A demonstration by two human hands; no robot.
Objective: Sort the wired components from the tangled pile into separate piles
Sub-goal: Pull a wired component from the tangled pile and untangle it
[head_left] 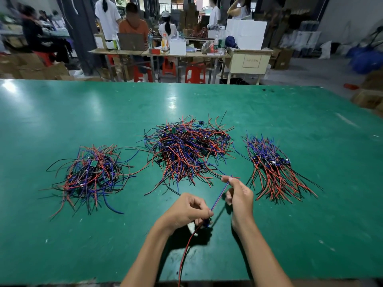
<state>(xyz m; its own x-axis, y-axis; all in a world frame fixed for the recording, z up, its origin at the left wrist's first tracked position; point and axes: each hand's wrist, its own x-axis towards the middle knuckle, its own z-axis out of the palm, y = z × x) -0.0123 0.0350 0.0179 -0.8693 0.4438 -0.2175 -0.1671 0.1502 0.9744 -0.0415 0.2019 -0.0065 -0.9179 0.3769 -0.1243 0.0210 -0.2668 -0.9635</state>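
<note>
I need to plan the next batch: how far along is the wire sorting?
Partly done. Sorted piles lie at left and right. Left hand and right hand hold one wired component. The large tangled pile in the middle remains.

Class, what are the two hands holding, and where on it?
One wired component: the left hand grips its body end, and the right hand pinches its blue-and-red leads near the tips.
</note>
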